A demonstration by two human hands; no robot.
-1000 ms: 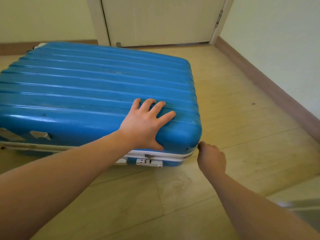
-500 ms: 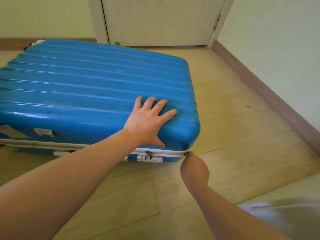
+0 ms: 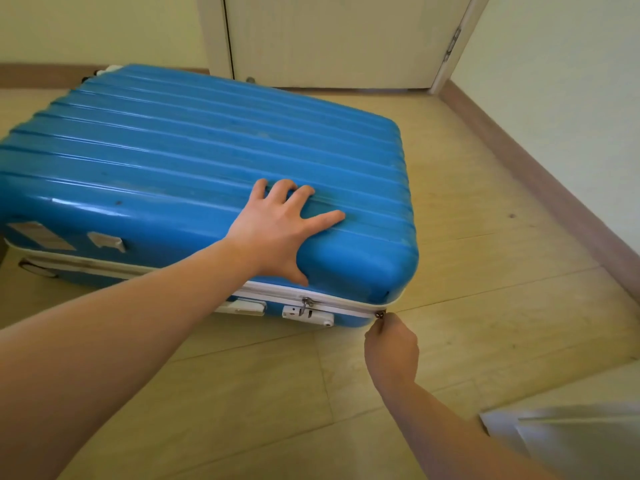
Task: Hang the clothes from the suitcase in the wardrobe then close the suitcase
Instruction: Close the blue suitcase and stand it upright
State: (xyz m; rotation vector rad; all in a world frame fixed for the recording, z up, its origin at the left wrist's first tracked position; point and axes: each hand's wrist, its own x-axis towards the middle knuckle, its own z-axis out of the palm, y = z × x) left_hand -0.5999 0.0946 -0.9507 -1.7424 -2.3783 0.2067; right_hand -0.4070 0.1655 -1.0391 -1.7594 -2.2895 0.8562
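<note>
Two hands of ours are on the blue suitcase [image 3: 207, 161], which lies flat on the floor [image 3: 485, 237] with its lid down. A second ago our right hand [image 3: 391, 355] had the zip pull [image 3: 381, 314] at the outer turn of the near corner. Now the pull has come round that corner onto the side facing us. Our left hand [image 3: 280, 230] has stayed in the same spot on the lid.

That left hand lies flat, fingers spread straight, palm pressing the ribbed lid and thumb down over the front curve. The case stretches away to the left of it and beyond it. Our right hand is below and to the right of the left one, fingers curled, pinching the zip pull at the white seam. Between the two hands, just under the left thumb, a second pull [image 3: 304, 304] hangs at the white lock [image 3: 308, 315]. By our right forearm lies something pale and blurred [image 3: 571, 441]; we cannot tell what.
</note>
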